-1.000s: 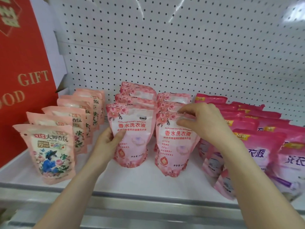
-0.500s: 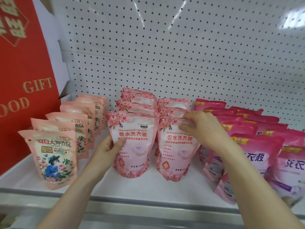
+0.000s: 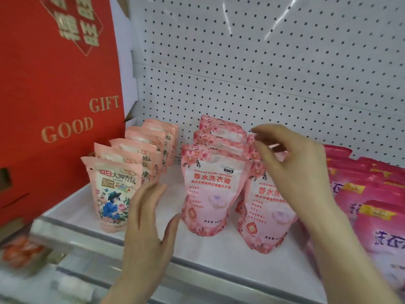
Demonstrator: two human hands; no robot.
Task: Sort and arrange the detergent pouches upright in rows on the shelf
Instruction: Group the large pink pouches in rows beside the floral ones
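Two rows of rose-printed pink detergent pouches stand upright mid-shelf; the left front pouch (image 3: pixel 210 189) and the right front pouch (image 3: pixel 266 216) face me. A row of peach pouches with a blue-figure print (image 3: pixel 114 191) stands at the left. Magenta pouches (image 3: pixel 372 194) fill the right. My left hand (image 3: pixel 149 224) hovers open, just left of the left front rose pouch, not touching it. My right hand (image 3: pixel 293 165) floats open above the right front rose pouch, fingers spread, hiding its top and the pouches behind.
A large red gift box (image 3: pixel 54 106) stands against the shelf's left end. White pegboard (image 3: pixel 263 73) backs the shelf. The white shelf (image 3: pixel 208 255) has a metal front rail. Blurred orange packages (image 3: pixel 22 251) lie on the level below at lower left.
Both hands have let go of the front rose pouches: the left drew back to the left and down, the right lifted off the pouch top. The camera moved closer and to the left.
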